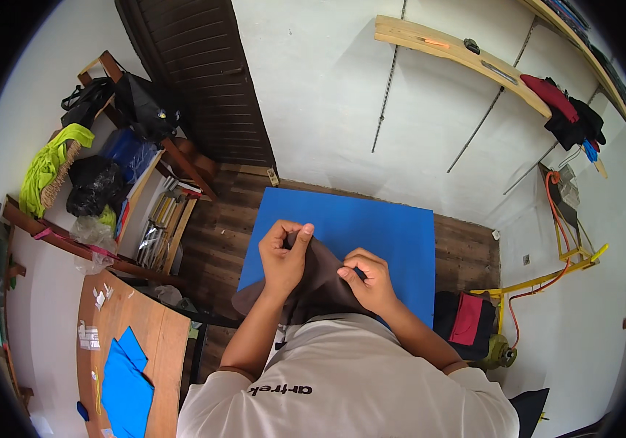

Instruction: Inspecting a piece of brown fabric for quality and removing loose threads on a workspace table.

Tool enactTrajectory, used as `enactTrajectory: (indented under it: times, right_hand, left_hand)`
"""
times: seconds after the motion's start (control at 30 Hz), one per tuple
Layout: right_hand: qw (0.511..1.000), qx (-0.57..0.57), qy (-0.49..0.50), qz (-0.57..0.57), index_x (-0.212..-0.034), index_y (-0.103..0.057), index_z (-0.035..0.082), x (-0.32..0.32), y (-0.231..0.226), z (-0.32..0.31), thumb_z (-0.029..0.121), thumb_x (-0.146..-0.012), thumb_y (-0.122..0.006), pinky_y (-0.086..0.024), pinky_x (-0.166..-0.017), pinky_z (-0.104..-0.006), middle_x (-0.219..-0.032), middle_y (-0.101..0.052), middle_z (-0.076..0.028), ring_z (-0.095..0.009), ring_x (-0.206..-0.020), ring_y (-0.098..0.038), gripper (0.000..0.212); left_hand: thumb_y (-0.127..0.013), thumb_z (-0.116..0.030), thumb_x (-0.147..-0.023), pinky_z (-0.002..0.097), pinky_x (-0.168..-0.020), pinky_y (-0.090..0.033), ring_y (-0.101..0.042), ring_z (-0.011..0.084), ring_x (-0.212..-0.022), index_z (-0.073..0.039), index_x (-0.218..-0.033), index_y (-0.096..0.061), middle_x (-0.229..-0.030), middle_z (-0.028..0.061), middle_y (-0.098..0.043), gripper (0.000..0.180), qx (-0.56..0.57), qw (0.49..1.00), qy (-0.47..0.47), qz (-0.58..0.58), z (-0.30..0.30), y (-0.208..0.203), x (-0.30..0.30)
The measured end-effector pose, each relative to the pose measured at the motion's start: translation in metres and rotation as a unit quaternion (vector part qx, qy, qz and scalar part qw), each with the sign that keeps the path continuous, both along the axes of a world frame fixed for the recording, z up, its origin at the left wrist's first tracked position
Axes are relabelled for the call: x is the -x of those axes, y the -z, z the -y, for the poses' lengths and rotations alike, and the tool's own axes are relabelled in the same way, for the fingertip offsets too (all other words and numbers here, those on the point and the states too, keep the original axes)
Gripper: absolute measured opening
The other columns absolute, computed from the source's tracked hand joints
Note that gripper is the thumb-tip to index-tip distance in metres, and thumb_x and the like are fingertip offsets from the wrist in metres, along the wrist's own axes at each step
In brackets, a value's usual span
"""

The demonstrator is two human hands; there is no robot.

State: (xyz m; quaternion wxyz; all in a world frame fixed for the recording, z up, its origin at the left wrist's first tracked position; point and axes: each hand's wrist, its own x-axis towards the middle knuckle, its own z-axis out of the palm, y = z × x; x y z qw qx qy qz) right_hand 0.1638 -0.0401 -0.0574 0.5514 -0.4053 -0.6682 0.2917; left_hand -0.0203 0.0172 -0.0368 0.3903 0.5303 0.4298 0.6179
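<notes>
In front of my body a dark brown cloth (pixel 322 276) hangs in folds over the near part of a blue-topped table (pixel 393 219). My left hand (pixel 284 257) is closed on the upper edge of this cloth, thumb on top and pointing up. Lower and to the right, my right hand (pixel 370 280) has its fingers curled in, with the fingertips against the cloth's right edge. Whatever those fingers pinch, if anything, is too small to make out. A small dark patch shows between the right thumb and the curled fingers. Part of the cloth is hidden behind both hands.
At the left stands a wooden table (pixel 163 321) with bright blue fabric pieces (pixel 127 379). Behind it a shelf (pixel 181 164) carries bags and clothing. A yellow metal frame (pixel 547 274) with an orange hose (pixel 539 292) stands right. Wooden wall shelf (pixel 466 58) above.
</notes>
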Motion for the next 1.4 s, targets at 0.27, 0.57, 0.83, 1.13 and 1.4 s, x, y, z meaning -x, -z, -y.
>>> enactTrajectory:
  times: [0.27,0.57,0.83,1.13,1.4]
  right_hand:
    - [0.998,0.043,-0.013,0.052,-0.079,-0.06,-0.002,-0.01,0.004,0.002,0.012,-0.096,-0.074,-0.045,-0.061,-0.0315,-0.075,-0.062,-0.01,-0.021,-0.065,-0.057,0.026]
    - [0.999,0.033,-0.028,-0.008,-0.078,-0.058,-0.002,-0.002,0.006,0.008,0.013,-0.097,-0.073,-0.042,-0.057,-0.0309,-0.074,-0.059,-0.009,-0.018,-0.063,-0.053,0.028]
    - [1.0,0.015,-0.017,-0.014,-0.08,-0.062,-0.003,-0.009,0.003,0.013,0.013,-0.096,-0.074,-0.043,-0.058,-0.0305,-0.075,-0.06,-0.009,-0.018,-0.064,-0.054,0.025]
    - [0.997,0.051,-0.053,0.015,-0.08,-0.06,-0.001,-0.02,0.003,0.021,0.014,-0.098,-0.071,-0.042,-0.06,-0.0301,-0.075,-0.059,-0.008,-0.016,-0.066,-0.054,0.026]
    - [0.983,0.157,-0.079,-0.045,-0.088,-0.061,-0.001,-0.022,0.023,0.026,0.016,-0.103,-0.065,-0.043,-0.066,-0.0315,-0.079,-0.057,-0.007,-0.017,-0.07,-0.051,0.023]
  left_hand:
    - [-0.078,-0.013,-0.096,0.0198,-0.068,-0.043,-0.052,0.003,-0.074,-0.001,-0.086,-0.065,-0.079,-0.0034,-0.063,0.02,0.005,1.0,-0.002,0.003,-0.004,0.0,0.007]
    - [-0.078,-0.014,-0.095,0.0189,-0.068,-0.042,-0.051,0.0023,-0.074,-0.001,-0.086,-0.064,-0.078,-0.0044,-0.062,0.022,0.002,1.0,-0.02,0.006,-0.008,-0.002,0.017]
    - [-0.079,-0.015,-0.095,0.0194,-0.07,-0.044,-0.053,0.0031,-0.075,0.0,-0.087,-0.065,-0.08,-0.003,-0.064,0.022,-0.008,1.0,-0.017,-0.01,-0.017,-0.004,0.015]
    - [-0.078,-0.015,-0.095,0.0196,-0.072,-0.044,-0.053,0.0032,-0.076,-0.001,-0.086,-0.066,-0.08,-0.0029,-0.064,0.022,-0.01,1.0,-0.004,-0.006,-0.022,-0.005,0.013]
    - [-0.077,-0.015,-0.097,0.019,-0.066,-0.039,-0.048,0.0016,-0.072,-0.001,-0.085,-0.065,-0.077,-0.0064,-0.059,0.022,-0.043,0.997,-0.041,-0.049,-0.039,-0.004,0.011]
